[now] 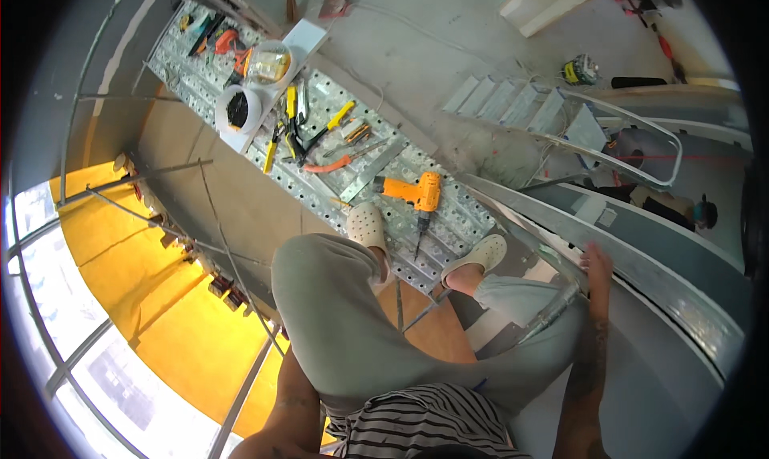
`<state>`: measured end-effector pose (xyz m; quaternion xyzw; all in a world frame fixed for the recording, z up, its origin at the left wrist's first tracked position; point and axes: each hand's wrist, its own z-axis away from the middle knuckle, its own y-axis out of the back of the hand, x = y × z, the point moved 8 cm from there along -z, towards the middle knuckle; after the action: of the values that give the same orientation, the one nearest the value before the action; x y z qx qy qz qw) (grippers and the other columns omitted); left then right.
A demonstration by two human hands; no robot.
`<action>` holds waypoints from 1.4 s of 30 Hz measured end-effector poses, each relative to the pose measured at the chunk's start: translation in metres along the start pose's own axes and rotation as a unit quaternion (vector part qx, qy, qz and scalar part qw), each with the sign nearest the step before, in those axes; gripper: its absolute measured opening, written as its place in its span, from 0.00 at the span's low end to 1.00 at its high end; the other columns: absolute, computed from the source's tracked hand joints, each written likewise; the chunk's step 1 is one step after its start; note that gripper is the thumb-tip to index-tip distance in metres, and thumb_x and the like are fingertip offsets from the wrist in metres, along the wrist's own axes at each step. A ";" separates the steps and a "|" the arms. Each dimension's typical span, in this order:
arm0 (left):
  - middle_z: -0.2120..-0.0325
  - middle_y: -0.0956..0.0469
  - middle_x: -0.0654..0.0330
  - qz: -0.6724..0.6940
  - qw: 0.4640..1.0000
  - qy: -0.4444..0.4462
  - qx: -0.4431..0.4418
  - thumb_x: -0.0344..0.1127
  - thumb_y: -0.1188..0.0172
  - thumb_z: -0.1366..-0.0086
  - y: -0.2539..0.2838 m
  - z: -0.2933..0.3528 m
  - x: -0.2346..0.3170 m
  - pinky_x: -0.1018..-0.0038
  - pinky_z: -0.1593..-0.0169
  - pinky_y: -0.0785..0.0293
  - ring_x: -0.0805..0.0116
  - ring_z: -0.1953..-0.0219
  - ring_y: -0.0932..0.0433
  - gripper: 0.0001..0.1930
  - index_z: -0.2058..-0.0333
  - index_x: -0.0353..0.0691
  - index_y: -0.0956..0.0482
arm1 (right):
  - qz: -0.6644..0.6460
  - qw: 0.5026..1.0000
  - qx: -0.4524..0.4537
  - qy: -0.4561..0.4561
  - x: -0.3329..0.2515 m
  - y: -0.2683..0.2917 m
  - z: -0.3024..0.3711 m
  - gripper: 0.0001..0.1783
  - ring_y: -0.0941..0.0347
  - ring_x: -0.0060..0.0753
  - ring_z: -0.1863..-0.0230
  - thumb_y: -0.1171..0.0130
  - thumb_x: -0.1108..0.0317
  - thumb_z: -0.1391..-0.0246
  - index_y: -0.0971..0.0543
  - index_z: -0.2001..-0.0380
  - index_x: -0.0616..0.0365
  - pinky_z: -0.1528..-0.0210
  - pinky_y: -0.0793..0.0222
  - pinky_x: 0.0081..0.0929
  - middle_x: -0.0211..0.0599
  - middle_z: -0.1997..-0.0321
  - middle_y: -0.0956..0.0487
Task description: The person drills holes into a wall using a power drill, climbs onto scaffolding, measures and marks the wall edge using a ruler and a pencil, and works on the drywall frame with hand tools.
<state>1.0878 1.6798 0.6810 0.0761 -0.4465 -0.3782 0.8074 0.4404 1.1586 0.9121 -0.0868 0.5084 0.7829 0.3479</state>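
At the right, my right hand (595, 268) has its fingers bent over the near edge of a long pale ledge (671, 305), beside the end of a metal scaffold tube (553, 305). Only my left forearm (296, 395) shows at the lower left; the hand is hidden behind my raised knee. Both my feet, in cream clogs, stand on a perforated metal scaffold plank (474, 212). Just ahead of them lies an orange cordless drill (422, 191) with a long bit, close to a wide metal blade (373, 171). Neither hand touches these tools.
Farther along the plank are yellow-handled tools (292, 126), a white bucket (253, 110) with something black inside, a clear tub (271, 66) and a red-orange power tool (228, 41). A stepladder (545, 110) stands below. Scaffold bars (228, 243) and yellow sheeting (120, 247) line the left.
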 end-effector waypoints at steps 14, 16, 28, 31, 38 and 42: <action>0.53 0.27 0.53 -0.066 0.754 -0.583 -0.294 0.28 0.51 0.33 -0.123 0.326 0.564 0.72 0.45 0.35 0.67 0.50 0.29 0.17 0.47 0.30 0.33 | -0.027 0.982 0.131 0.132 -0.025 0.024 0.072 0.19 0.22 0.48 0.64 0.44 0.51 0.47 0.18 0.64 0.55 0.62 0.29 0.40 0.46 0.68 0.19; 0.57 0.25 0.55 -0.038 0.679 -0.635 -0.366 0.21 0.45 0.41 -0.165 0.468 0.606 0.72 0.46 0.33 0.68 0.54 0.26 0.18 0.51 0.33 0.29 | -0.144 0.961 0.145 0.184 -0.031 0.040 0.080 0.14 0.24 0.47 0.61 0.41 0.57 0.49 0.18 0.65 0.55 0.61 0.31 0.39 0.44 0.66 0.20; 0.70 0.25 0.48 0.061 0.460 -0.870 -0.166 0.32 0.49 0.32 -0.196 0.747 0.677 0.63 0.66 0.31 0.48 0.72 0.27 0.11 0.54 0.33 0.29 | -0.068 0.580 0.696 0.418 -0.136 0.402 0.330 0.31 0.49 0.53 0.35 0.32 0.61 0.54 0.29 0.46 0.56 0.38 0.48 0.47 0.54 0.36 0.47; 0.78 0.28 0.53 0.001 0.528 -0.809 -0.257 0.34 0.49 0.32 -0.193 0.752 0.676 0.70 0.70 0.34 0.62 0.78 0.30 0.12 0.56 0.31 0.28 | 0.006 0.585 0.716 0.380 -0.169 0.426 0.344 0.42 0.55 0.57 0.33 0.31 0.56 0.55 0.37 0.39 0.54 0.36 0.56 0.53 0.55 0.34 0.52; 0.82 0.31 0.63 -0.037 0.558 -0.730 -0.394 0.36 0.48 0.32 -0.197 0.759 0.683 0.76 0.71 0.37 0.80 0.75 0.35 0.14 0.56 0.31 0.26 | -0.021 0.581 0.743 0.332 -0.173 0.459 0.328 0.51 0.62 0.60 0.31 0.29 0.56 0.61 0.44 0.35 0.51 0.35 0.65 0.60 0.57 0.33 0.54; 0.82 0.28 0.65 -0.127 0.551 -0.702 -0.433 0.35 0.48 0.33 -0.190 0.771 0.716 0.81 0.79 0.40 0.81 0.84 0.36 0.11 0.60 0.33 0.24 | -0.051 0.581 0.738 0.341 -0.175 0.461 0.326 0.54 0.62 0.60 0.31 0.29 0.56 0.64 0.46 0.34 0.49 0.35 0.65 0.59 0.58 0.32 0.55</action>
<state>0.6102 1.2261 1.5232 -0.5168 -0.6391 -0.5575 0.1166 0.3499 1.2466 1.4898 -0.0867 0.9868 0.0320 0.1330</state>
